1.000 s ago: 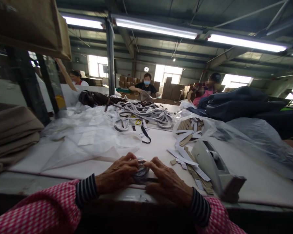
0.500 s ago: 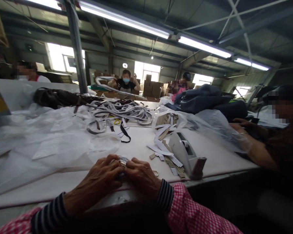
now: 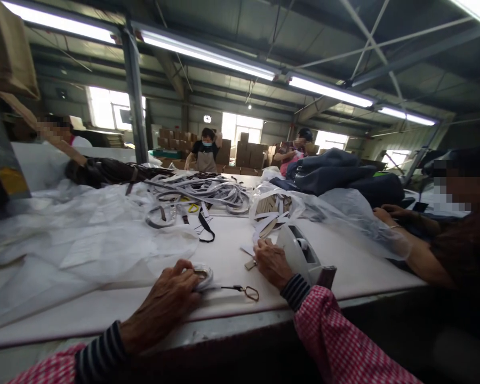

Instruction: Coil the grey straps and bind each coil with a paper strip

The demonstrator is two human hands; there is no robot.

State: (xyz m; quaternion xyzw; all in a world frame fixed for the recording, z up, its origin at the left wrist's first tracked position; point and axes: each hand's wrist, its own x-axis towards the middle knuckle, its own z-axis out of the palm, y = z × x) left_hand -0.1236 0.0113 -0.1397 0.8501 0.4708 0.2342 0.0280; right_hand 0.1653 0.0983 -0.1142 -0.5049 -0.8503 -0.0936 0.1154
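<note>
My left hand [image 3: 164,303] curls around a small coil of white strap [image 3: 203,276] at the table's front edge. A thin dark cord with a small metal clasp [image 3: 246,292] runs rightward from the coil across the white tabletop [image 3: 224,314]. My right hand [image 3: 271,263] rests apart from the coil, with its fingers on the table. It lies beside a grey tape dispenser [image 3: 300,253] and close to white strips and cardboard scraps [image 3: 250,261], partly hidden beneath it.
Tangled strap bundles [image 3: 196,194] and a clear plastic bag of strips [image 3: 272,208] lie farther along the table. Thin plastic sheeting [image 3: 76,245] spreads across the left. A co-worker's hands [image 3: 390,214] rest on plastic at the right. Other people and stacked cartons [image 3: 248,154] stand beyond.
My right hand has left the coil and moved right to the tape dispenser. The coil stays in my left hand, and the cord with its clasp now lies stretched out on the table.
</note>
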